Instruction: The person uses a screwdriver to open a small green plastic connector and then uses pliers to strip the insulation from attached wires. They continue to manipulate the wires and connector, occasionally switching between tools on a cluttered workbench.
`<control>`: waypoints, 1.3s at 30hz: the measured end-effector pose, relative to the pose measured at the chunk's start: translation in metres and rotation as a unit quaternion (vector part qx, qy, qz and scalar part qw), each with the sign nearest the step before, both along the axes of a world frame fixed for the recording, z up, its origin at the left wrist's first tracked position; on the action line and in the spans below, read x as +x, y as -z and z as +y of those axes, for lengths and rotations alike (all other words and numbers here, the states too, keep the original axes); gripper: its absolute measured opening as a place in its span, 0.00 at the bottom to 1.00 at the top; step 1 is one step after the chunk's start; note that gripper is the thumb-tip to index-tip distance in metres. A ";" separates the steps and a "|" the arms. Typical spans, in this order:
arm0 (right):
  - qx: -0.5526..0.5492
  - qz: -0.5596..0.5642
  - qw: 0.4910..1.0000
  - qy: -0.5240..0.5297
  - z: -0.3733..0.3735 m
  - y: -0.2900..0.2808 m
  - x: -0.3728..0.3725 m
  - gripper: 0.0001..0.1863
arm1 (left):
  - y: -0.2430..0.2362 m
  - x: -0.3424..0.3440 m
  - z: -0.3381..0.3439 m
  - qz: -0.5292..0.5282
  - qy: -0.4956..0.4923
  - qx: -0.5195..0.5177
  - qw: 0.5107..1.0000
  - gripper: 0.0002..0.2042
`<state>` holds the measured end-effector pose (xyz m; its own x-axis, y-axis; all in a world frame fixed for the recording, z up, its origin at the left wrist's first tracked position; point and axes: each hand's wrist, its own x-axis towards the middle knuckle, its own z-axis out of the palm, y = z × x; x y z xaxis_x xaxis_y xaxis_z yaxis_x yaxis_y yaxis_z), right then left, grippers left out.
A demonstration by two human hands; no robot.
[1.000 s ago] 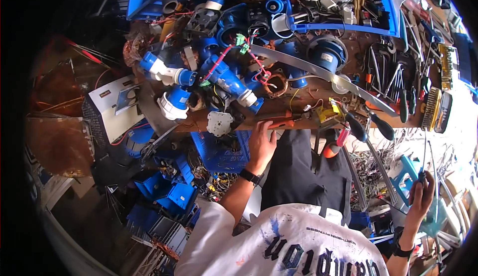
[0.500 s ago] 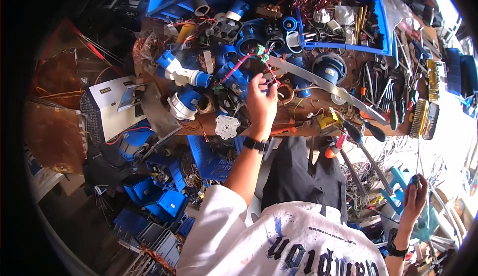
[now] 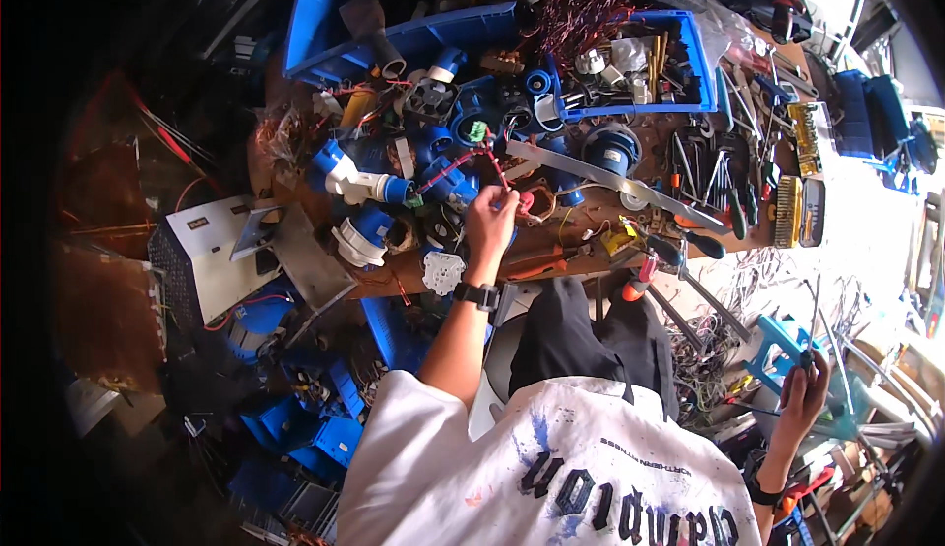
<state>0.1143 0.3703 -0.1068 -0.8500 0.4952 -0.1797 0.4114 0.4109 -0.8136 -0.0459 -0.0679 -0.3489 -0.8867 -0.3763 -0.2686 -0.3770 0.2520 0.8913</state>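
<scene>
My left hand (image 3: pixel 492 219) is over the cluttered workbench, thumb and fingers pinched on a red wire lead (image 3: pixel 456 165). The lead loops up to a green connector (image 3: pixel 479 132) and runs down to the left past blue plug housings. A flat metal strip (image 3: pixel 581 165) lies just beyond the hand, slanting to the right. Below and left of it is a round white slotted plate (image 3: pixel 444 273). Out at the far right, low beside the bench, my right hand (image 3: pixel 805 388) is closed round a slim dark tool with a thin shaft; its exact kind is unclear.
Blue-and-white industrial plugs (image 3: pixel 362 180) crowd the bench's left half. A blue tray (image 3: pixel 630 111) of small parts stands at the back, with pliers and screwdrivers to its right. Long-handled tools (image 3: pixel 706 245) overhang the front edge. Blue bins (image 3: pixel 305 428) sit below left.
The view has shifted, so the bench appears further left. My left hand's fingers have closed more tightly on the red lead, and the lead's loop has changed shape. My right hand still grips its tool.
</scene>
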 end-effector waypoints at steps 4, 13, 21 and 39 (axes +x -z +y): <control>-0.010 0.007 0.999 0.032 0.000 -0.003 0.008 0.16 | -0.033 0.012 -0.015 -0.082 -0.058 0.249 0.963 0.06; -0.087 0.067 0.992 -0.062 0.003 -0.006 -0.017 0.15 | -0.152 0.035 -0.039 0.044 -0.133 0.361 0.922 0.06; -0.203 0.088 0.974 -0.054 -0.020 -0.025 -0.060 0.18 | -0.253 0.056 -0.044 0.176 -0.042 0.507 0.843 0.09; -0.562 -0.204 0.777 -0.199 -0.333 -0.025 -0.162 0.31 | -0.361 0.058 -0.074 0.283 0.289 0.458 0.792 0.13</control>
